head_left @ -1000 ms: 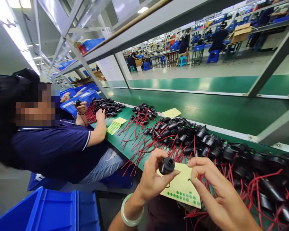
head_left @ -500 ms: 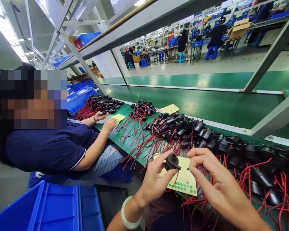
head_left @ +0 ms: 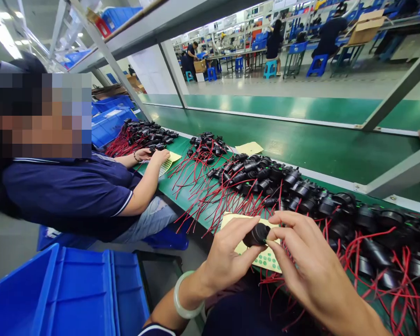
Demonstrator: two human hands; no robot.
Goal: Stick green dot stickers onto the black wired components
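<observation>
My left hand [head_left: 227,249] is closed around a small black pump [head_left: 258,234], a round plastic body, and holds it tilted above the sticker sheet. My right hand [head_left: 300,252] meets it from the right, thumb and forefinger pinched at the pump's side on a tiny green dot sticker [head_left: 265,241], mostly covered by the fingertips. Below both hands lies the pale yellow sticker sheet [head_left: 230,219], with rows of green dots along its near part. Part of the sheet is hidden by my hands.
Black pumps with red wires [head_left: 297,186] are heaped along the green bench [head_left: 210,219]. Another yellow sheet [head_left: 250,148] lies behind them. At left a co-worker [head_left: 70,196] handles a similar sheet [head_left: 166,165]. Blue crates [head_left: 86,284] stand lower left; a metal frame post [head_left: 398,163] rises at right.
My right hand has moved left from over the sheet to the pump, and its fingertips now touch it. My left hand has turned the pump so its nozzle no longer faces up. The view has shifted slightly.
</observation>
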